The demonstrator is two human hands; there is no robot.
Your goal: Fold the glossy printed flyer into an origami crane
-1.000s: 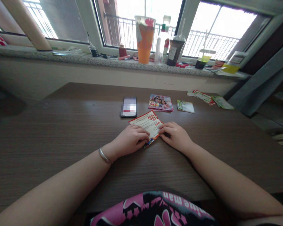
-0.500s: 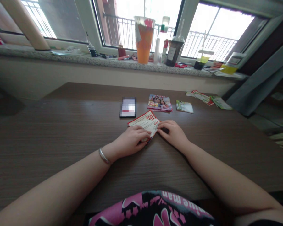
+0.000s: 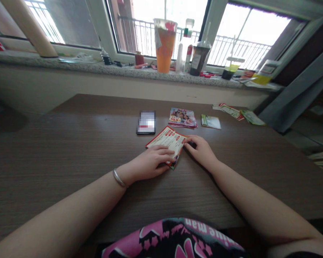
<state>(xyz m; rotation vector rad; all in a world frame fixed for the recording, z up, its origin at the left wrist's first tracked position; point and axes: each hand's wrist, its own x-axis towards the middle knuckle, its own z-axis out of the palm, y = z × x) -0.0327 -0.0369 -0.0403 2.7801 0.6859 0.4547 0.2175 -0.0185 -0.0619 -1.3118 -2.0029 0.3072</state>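
The left hand [image 3: 150,163] lies palm down with its fingers stretched out flat, pressing on the near part of a red-bordered leaflet [image 3: 167,139] that rests on the table [image 3: 70,143]; a silver bracelet [image 3: 119,178] sits on that wrist. The right hand [image 3: 201,150] is just beside it, its fingers curled and its fingertips [image 3: 187,141] meeting the leaflet's right corner. Whether they pinch the paper or only touch it cannot be told. The leaflet lies at an angle between the two hands, directly in front of the person, with a colourful edge showing at its near corner. Just beyond it lies a dark phone [image 3: 146,122], and to the right of that a colourful stack of leaflets [image 3: 182,117] and a green card [image 3: 210,122], all apart from the hands. Farther right, more leaflets [image 3: 231,110] are scattered near the table's far edge. Behind the table runs a stone windowsill [image 3: 70,64], carrying a tall orange cup [image 3: 164,44], a plastic bottle [image 3: 185,46], a dark drink cup [image 3: 199,55] and a small lidded cup [image 3: 231,68].
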